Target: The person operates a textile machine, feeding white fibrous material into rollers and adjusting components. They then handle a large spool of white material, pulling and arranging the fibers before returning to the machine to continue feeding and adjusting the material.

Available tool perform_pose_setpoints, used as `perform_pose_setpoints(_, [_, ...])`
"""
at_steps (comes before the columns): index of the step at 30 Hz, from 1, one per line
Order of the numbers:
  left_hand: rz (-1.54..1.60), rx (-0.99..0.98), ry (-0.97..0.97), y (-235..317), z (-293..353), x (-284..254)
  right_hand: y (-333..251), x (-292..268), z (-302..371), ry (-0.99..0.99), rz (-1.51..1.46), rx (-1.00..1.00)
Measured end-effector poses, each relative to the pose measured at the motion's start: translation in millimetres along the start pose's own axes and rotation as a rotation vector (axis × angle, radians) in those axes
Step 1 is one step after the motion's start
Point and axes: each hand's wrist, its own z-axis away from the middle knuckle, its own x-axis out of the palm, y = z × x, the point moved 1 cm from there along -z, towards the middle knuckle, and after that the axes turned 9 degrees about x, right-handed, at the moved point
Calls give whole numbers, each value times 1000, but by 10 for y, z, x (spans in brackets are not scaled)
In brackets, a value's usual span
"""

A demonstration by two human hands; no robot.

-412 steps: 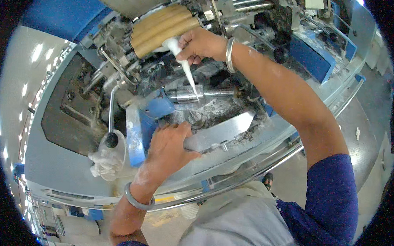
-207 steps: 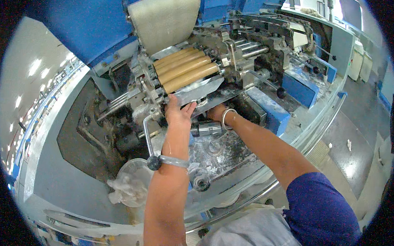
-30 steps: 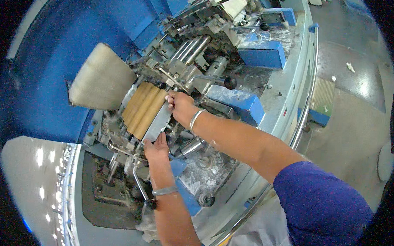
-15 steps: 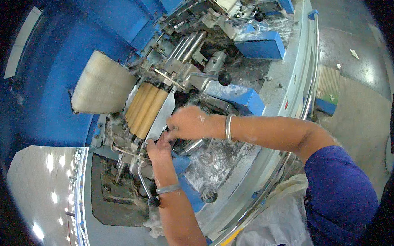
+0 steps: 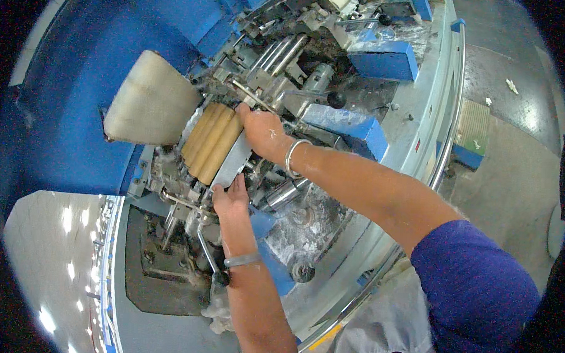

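Note:
A light-grey metal plate [image 5: 233,157] slants along the front of several tan ridged rollers [image 5: 210,144] on a machine. My left hand [image 5: 232,203] is at the plate's near end, thumb on one side and fingers on the other, closed on it. At the far end my right hand [image 5: 263,133] wraps over the plate, its thumb up beside the roller ends and its other fingers hidden beneath. Just below my left wrist is a lever with a black ball knob [image 5: 220,279]. Past my right hand sticks out another black knob [image 5: 337,100].
A cream curved pad [image 5: 151,100] stands behind the rollers, against blue machine panels. Blue blocks [image 5: 346,127] and polished rods [image 5: 280,55] lie farther along. White lint dusts the machine bed [image 5: 318,224]. A metal rail [image 5: 458,89] runs along the machine's front edge.
My right hand has moved away from my left hand, up along the plate to its far end. My left hand stays at the near end. The view has shifted slightly.

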Motion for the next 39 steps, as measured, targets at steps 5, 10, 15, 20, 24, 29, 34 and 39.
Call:
perform_pose_setpoints(5, [91,-32,68,44,106,116,8,-217,111,-15,-132,26])
perform_pose_setpoints(10, [133,-25,84,28,78,168,26,-409,392,-332,80,-302])
perform_pose_setpoints(15, [157,-24,113,17,73,190,-133,-497,629,-374,225,-386])
perform_pose_setpoints(20, [74,14,123,63,175,240,-201,-956,1030,-1645,-410,-358])
perform_pose_setpoints(24, [411,-94,343,102,207,317,21,-1231,967,-1542,-204,-48])
perform_pose_setpoints(29, [308,-57,265,115,220,351,207,-1187,822,-699,244,-390])
perform_pose_setpoints(34, [285,-50,255,102,228,355,200,-800,563,-248,167,-512])
perform_pose_setpoints(39, [307,-67,301,144,246,392,198,-336,200,-396,467,-227])
